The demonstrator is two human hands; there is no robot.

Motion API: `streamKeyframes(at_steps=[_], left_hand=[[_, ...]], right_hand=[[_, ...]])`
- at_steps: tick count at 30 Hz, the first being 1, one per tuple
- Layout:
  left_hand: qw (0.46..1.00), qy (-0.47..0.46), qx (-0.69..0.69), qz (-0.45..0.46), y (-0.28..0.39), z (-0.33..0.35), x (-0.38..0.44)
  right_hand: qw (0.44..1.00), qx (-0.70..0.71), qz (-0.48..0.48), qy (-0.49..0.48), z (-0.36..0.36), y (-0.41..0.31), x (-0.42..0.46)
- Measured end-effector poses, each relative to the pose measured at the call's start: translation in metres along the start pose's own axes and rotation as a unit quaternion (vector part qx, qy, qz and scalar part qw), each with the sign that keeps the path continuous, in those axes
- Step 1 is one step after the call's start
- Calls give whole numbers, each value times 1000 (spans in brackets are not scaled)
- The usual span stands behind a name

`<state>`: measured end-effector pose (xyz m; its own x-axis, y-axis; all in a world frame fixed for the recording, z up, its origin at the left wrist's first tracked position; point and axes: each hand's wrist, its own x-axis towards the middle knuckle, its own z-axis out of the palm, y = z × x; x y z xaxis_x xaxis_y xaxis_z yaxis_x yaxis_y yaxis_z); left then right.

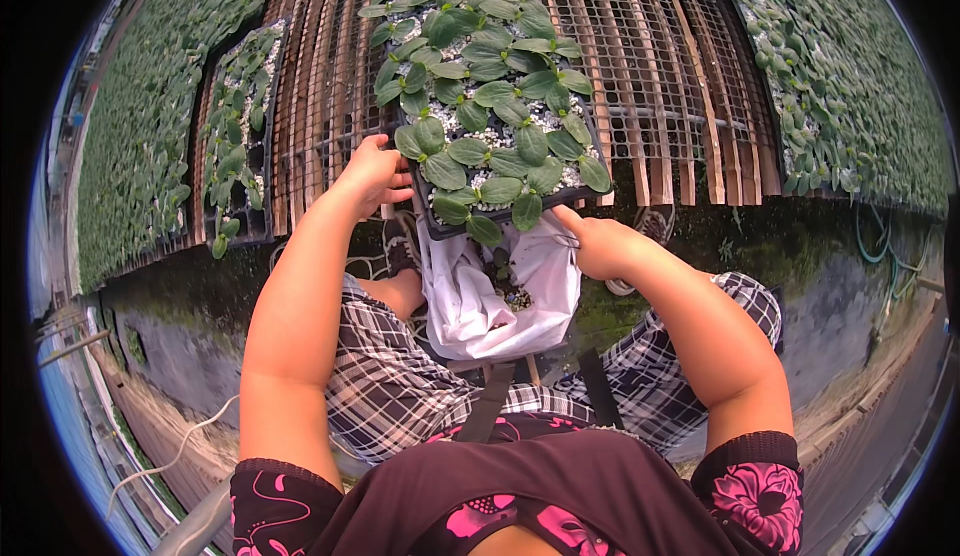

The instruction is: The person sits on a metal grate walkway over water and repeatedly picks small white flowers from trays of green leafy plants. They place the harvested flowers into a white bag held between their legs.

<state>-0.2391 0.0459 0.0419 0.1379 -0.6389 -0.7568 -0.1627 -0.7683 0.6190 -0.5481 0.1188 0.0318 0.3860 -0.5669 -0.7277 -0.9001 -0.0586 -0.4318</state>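
A black plastic seedling tray (491,220) lies before me, its near end reaching over the edge of the slatted bench. Broad-leaved green seedlings (495,95) fill it, with white granules between their stems. My left hand (379,175) is at the tray's left side, fingers apart and their tips by the rim. My right hand (604,245) is at the near right corner, its index finger pointing to the rim and the other fingers curled. Whether it grips the tray or the bag cannot be told. Below the tray, a white bag (457,316) hangs open between my knees, with dark debris (517,297) inside.
Black mesh covers the bench's wooden slats (637,68). A partly filled seedling tray (236,128) stands at left. Dense seedling beds spread along the left (142,128) and right (847,83). A green hose (874,245) hangs at right; a pale cable (176,451) runs at lower left.
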Motion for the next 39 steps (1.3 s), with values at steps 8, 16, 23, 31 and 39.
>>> streamKeyframes(at_steps=[8,16,23,31,39], left_hand=[[981,-144,-129,-18,-1,27,-3],[934,-215,-283,-24,0,171,-12],[938,-258,164,165,40,135,-25],[930,299,55,206,46,-49,113],[975,28,-219,-8,40,-66,101]], right_hand=[[993,81,20,84,-32,38,-20],[920,98,190,329,-106,67,-49],[979,171,6,106,-80,31,-32],[987,100,110,63,-68,29,1],[945,188,174,203,-88,72,33]])
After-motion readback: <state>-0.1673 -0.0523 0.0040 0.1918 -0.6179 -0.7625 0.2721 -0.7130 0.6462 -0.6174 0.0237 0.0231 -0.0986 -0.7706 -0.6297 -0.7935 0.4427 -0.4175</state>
